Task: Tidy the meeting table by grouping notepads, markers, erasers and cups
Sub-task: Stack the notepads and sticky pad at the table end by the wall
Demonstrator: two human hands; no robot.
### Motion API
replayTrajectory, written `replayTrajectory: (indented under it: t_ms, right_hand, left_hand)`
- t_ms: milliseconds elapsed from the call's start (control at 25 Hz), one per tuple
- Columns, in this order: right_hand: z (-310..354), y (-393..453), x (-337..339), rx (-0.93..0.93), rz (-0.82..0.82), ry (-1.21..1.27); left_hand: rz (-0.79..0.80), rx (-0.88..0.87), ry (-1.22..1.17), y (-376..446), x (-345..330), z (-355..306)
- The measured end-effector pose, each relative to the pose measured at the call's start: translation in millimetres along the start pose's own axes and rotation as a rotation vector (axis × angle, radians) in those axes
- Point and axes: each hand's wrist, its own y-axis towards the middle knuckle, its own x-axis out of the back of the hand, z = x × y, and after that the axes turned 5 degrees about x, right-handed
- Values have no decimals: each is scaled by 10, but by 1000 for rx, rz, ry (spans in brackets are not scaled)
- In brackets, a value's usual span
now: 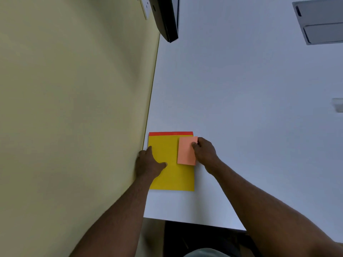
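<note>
- Left hand (148, 162) laid flat, palm down, on the left part of the yellow notepad (171, 177); fingers spread loosely, nothing gripped, thumb stretched out over the yellow cover toward the right.
- Outer edge of that hand pressed against the pale yellow wall (74, 108) just to its left.
- Right hand (205, 153) pinched on the small orange notepad (187, 151), thumb on top near its right edge, fingers wrapped at that edge.
- Orange pad lying directly left of the right hand, on the upper right part of the yellow one, its right side reaching a little past the yellow edge.
- Yellow pad spanning between both hands, red strip along its far end, flat on the white table (250, 108), close by the wall.
- Beyond the hands, well apart: black monitor (167, 19) by the wall, grey panel (321, 23) set in the table far to the right.
</note>
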Motion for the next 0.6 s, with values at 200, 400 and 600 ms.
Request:
replayTrajectory:
  t_ms: [200, 400, 600]
  right_hand:
    - [79, 177, -38, 36, -6, -174]
    - [84, 203, -154, 50, -74, -413]
    - [55, 212, -232, 48, -91, -414]
  left_hand:
    - [-17, -7, -14, 2, -21, 34]
    - [-34, -18, -16, -10, -29, 47]
    - [-32, -27, -7, -18, -20, 39]
